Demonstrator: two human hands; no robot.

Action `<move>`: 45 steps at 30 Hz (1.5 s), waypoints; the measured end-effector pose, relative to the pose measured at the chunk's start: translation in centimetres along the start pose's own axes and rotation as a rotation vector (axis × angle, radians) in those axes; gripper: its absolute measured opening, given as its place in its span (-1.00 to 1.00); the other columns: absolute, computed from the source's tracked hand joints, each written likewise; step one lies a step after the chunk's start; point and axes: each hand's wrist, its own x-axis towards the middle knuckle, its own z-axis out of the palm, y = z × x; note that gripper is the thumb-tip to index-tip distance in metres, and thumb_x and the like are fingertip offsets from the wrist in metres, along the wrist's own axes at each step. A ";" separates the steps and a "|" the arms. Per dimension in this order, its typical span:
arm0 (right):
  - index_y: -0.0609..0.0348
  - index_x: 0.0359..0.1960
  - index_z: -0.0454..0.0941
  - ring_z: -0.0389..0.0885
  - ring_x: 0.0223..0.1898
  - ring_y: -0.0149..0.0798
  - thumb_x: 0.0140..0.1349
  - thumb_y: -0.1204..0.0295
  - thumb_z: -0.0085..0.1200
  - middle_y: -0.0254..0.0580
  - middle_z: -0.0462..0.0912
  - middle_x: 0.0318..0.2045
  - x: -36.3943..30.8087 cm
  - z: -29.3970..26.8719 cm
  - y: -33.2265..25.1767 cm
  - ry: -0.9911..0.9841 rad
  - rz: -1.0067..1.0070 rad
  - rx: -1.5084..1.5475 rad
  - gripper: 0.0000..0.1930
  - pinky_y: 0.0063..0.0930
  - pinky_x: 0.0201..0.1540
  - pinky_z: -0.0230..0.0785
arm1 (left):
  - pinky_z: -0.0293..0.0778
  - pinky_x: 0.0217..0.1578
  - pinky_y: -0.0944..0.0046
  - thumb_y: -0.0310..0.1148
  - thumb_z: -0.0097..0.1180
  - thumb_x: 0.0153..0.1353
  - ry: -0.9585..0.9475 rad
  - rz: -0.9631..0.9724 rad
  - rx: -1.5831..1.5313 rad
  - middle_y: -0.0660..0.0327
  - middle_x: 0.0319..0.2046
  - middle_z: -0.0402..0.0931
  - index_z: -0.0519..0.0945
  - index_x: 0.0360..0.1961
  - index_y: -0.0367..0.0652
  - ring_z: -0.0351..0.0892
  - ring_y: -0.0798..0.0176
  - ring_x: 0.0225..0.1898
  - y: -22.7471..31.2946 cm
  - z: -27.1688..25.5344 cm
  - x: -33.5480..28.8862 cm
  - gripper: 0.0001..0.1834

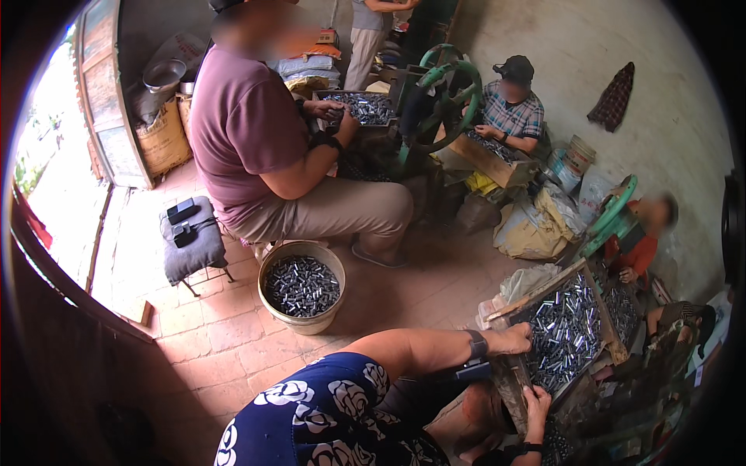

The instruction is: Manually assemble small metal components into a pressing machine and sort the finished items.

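Observation:
My left hand [509, 339], with a dark band at the wrist, rests at the near left corner of a wooden tray [500, 314]. Its fingers are curled closed, and what they hold, if anything, cannot be made out. Small shiny metal cylinders [566, 330] fill the tray in a loose heap. At the tray's near edge is my right hand [536, 405], also banded at the wrist. Its thumb and fingers are drawn together, hiding whatever may be between them. A blue sleeve with white flowers [334, 400] covers my upper left arm.
A bucket of metal cylinders [272, 311] stands on the brick floor, beside a seated person in a purple shirt [249, 116]. Left of it is a cushioned stool [194, 248] with dark devices. Other people work at trays and green handwheels [470, 89]. Sacks [536, 225] lie along the wall.

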 end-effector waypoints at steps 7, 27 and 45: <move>0.48 -0.32 0.50 0.46 -0.44 -0.34 -0.07 0.41 0.18 -0.13 0.53 -0.45 -0.4 -0.5 -1.6 -0.074 0.120 0.165 -0.66 -0.49 -0.34 0.32 | 0.32 -0.58 0.24 -0.47 -0.03 -0.27 0.008 0.094 0.038 0.12 -0.72 0.43 0.54 -0.63 -0.33 0.41 0.27 -0.61 0.7 0.3 -0.4 -0.84; 0.42 -0.39 0.52 0.45 -0.36 -0.14 -0.11 0.41 0.14 0.00 0.50 -0.46 -1.3 0.0 -3.9 0.015 -0.010 -0.012 -0.71 -0.37 -0.22 0.26 | 0.14 -0.71 0.31 -0.52 -0.06 -0.34 -0.058 0.102 -0.135 0.31 -0.83 0.25 0.46 -0.78 -0.29 0.24 0.40 -0.72 0.2 1.3 -0.1 -0.93; 0.36 -0.41 0.55 0.45 -0.33 0.01 -0.07 0.32 0.14 0.10 0.54 -0.47 -1.3 -0.6 -5.8 -0.050 -0.046 -0.007 -0.70 -0.26 -0.12 0.24 | 0.23 -0.69 0.38 -0.49 0.00 -0.17 -0.143 -0.034 -0.126 0.32 -0.75 0.37 0.55 -0.60 -0.28 0.31 0.44 -0.68 0.4 2.0 0.3 -0.89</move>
